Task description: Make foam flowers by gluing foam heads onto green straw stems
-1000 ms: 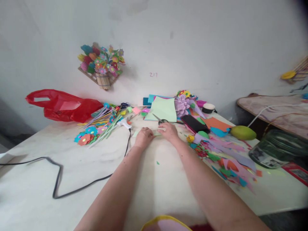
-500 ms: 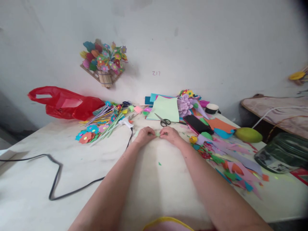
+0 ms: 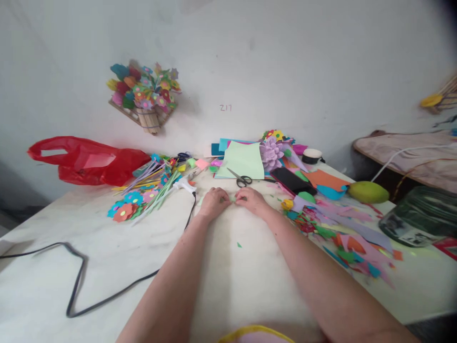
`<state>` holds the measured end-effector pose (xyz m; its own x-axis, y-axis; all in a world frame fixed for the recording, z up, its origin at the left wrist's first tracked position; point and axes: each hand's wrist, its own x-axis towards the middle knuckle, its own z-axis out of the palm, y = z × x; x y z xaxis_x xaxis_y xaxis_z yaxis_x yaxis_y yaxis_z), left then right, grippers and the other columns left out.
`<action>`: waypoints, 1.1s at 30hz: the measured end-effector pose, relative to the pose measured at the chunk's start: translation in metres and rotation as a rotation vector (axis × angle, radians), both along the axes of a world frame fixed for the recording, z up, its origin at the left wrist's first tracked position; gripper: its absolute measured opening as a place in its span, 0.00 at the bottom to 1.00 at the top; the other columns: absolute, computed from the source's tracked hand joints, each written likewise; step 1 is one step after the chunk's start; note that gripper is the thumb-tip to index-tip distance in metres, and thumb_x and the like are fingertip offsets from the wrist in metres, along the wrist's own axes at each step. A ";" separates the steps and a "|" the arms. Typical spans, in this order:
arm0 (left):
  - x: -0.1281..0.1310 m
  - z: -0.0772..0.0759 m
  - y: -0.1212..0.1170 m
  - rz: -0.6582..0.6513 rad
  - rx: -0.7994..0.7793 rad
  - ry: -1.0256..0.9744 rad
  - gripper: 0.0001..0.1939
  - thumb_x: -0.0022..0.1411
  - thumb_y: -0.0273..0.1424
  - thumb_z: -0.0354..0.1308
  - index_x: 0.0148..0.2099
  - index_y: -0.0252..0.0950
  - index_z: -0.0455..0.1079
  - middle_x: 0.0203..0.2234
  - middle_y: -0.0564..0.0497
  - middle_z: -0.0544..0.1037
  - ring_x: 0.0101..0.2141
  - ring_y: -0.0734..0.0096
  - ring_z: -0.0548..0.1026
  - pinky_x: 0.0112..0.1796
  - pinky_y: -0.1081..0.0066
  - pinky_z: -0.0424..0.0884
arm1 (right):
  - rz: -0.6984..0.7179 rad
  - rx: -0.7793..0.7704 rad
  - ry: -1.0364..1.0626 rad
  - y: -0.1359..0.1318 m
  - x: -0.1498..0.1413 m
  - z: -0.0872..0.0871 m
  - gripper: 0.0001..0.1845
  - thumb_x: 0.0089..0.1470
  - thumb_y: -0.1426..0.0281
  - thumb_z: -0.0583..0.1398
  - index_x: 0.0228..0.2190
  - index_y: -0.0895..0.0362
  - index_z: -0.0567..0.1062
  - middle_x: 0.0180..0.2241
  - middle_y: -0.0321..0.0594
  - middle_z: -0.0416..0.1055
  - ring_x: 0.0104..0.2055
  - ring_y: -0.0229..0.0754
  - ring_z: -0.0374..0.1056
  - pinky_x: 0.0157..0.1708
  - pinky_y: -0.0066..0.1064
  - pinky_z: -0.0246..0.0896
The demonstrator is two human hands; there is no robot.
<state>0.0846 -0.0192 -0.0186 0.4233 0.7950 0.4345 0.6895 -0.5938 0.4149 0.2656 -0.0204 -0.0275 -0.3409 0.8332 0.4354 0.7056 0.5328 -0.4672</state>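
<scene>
My left hand (image 3: 215,203) and my right hand (image 3: 252,202) meet over the white table, fingertips pinched close together. Between them shows a small light green piece (image 3: 233,200), which looks like craft foam or paper; the fingers hide most of it. Just beyond my hands lie black-handled scissors (image 3: 243,181), their blades resting on a light green sheet (image 3: 246,159). A white glue gun (image 3: 186,185) lies to the left of my left hand, its black cord running toward me. A tiny green scrap (image 3: 239,245) sits on the table between my forearms.
Foam flowers (image 3: 124,212) and thin stems lie at left, near a red plastic bag (image 3: 89,162). At right are a phone (image 3: 293,181), colourful scraps (image 3: 352,245), a yellow-green fruit (image 3: 368,192) and a glass jar (image 3: 416,221). A flower basket (image 3: 148,120) hangs on the wall.
The camera view has turned slightly, so the wall and left-hand things appear shifted left. My hands stay together over the same spot, still pinching the small green piece.
</scene>
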 end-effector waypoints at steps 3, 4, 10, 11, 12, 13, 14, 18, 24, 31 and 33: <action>0.000 0.001 0.000 0.022 0.025 0.044 0.04 0.50 0.32 0.58 0.28 0.37 0.71 0.34 0.50 0.74 0.37 0.67 0.68 0.41 0.68 0.65 | -0.001 0.027 -0.020 0.001 0.000 -0.001 0.03 0.42 0.74 0.62 0.21 0.56 0.74 0.31 0.37 0.72 0.36 0.39 0.65 0.38 0.29 0.58; 0.000 0.001 -0.001 0.030 0.030 0.054 0.04 0.50 0.32 0.58 0.27 0.37 0.71 0.35 0.50 0.74 0.38 0.67 0.68 0.41 0.68 0.65 | -0.004 0.032 -0.029 0.000 0.000 -0.001 0.02 0.42 0.74 0.62 0.21 0.56 0.74 0.31 0.37 0.72 0.36 0.39 0.65 0.38 0.29 0.58; 0.003 0.003 -0.002 0.066 0.016 0.105 0.06 0.52 0.33 0.56 0.27 0.37 0.70 0.39 0.50 0.72 0.40 0.67 0.67 0.44 0.66 0.63 | -0.057 0.024 -0.075 -0.004 -0.003 0.003 0.01 0.43 0.72 0.62 0.22 0.56 0.74 0.32 0.36 0.72 0.37 0.39 0.65 0.38 0.28 0.57; 0.003 0.004 -0.003 0.074 0.007 0.113 0.06 0.52 0.33 0.56 0.27 0.37 0.70 0.40 0.50 0.72 0.41 0.66 0.67 0.44 0.66 0.63 | -0.069 0.021 -0.083 -0.005 -0.004 0.004 0.02 0.44 0.72 0.62 0.22 0.56 0.74 0.32 0.36 0.72 0.37 0.39 0.65 0.38 0.28 0.57; 0.004 0.004 -0.003 0.081 -0.001 0.119 0.06 0.52 0.33 0.55 0.27 0.37 0.70 0.40 0.50 0.72 0.41 0.66 0.67 0.44 0.66 0.63 | -0.083 0.019 -0.093 -0.005 -0.005 0.005 0.02 0.44 0.72 0.61 0.22 0.56 0.74 0.32 0.37 0.72 0.37 0.39 0.65 0.38 0.28 0.57; 0.004 0.004 -0.003 0.087 -0.004 0.124 0.06 0.52 0.33 0.55 0.27 0.37 0.70 0.40 0.50 0.72 0.41 0.66 0.67 0.44 0.65 0.63 | -0.097 0.020 -0.106 -0.006 -0.006 0.005 0.03 0.44 0.71 0.61 0.22 0.56 0.74 0.33 0.37 0.72 0.37 0.39 0.65 0.38 0.28 0.57; 0.004 0.004 -0.004 0.092 -0.005 0.129 0.06 0.52 0.33 0.55 0.27 0.37 0.70 0.41 0.51 0.72 0.42 0.66 0.66 0.44 0.65 0.63 | -0.110 0.021 -0.121 -0.007 -0.007 0.006 0.03 0.45 0.71 0.61 0.22 0.56 0.74 0.33 0.37 0.72 0.37 0.39 0.65 0.38 0.29 0.57; 0.006 0.003 -0.006 0.126 0.008 0.143 0.05 0.52 0.33 0.55 0.27 0.37 0.69 0.42 0.51 0.71 0.43 0.65 0.65 0.44 0.64 0.62 | -0.145 0.018 -0.182 -0.008 -0.011 0.008 0.05 0.47 0.70 0.60 0.22 0.57 0.74 0.35 0.39 0.71 0.38 0.40 0.65 0.39 0.29 0.56; 0.007 0.001 -0.005 0.143 0.017 0.149 0.05 0.52 0.32 0.54 0.27 0.36 0.68 0.43 0.50 0.70 0.44 0.65 0.64 0.46 0.64 0.60 | -0.179 0.002 -0.266 -0.009 -0.013 0.012 0.08 0.49 0.68 0.58 0.23 0.57 0.74 0.37 0.40 0.70 0.40 0.41 0.65 0.40 0.31 0.55; 0.008 0.001 -0.005 0.171 0.030 0.181 0.05 0.51 0.31 0.54 0.28 0.36 0.68 0.43 0.48 0.70 0.44 0.63 0.64 0.46 0.63 0.61 | -0.197 0.001 -0.311 -0.010 -0.015 0.013 0.07 0.49 0.68 0.58 0.25 0.57 0.74 0.38 0.41 0.69 0.43 0.42 0.63 0.42 0.32 0.53; 0.008 0.001 -0.006 0.179 0.037 0.193 0.05 0.51 0.31 0.54 0.28 0.36 0.68 0.43 0.48 0.70 0.44 0.62 0.64 0.46 0.62 0.61 | -0.201 -0.001 -0.321 -0.011 -0.015 0.013 0.08 0.50 0.68 0.57 0.25 0.57 0.74 0.38 0.41 0.69 0.43 0.42 0.63 0.42 0.32 0.53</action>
<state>0.0927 -0.0253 -0.0175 0.3547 0.8500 0.3896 0.8492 -0.4672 0.2462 0.2502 -0.0312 -0.0148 -0.2894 0.8976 0.3325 0.9065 0.3686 -0.2059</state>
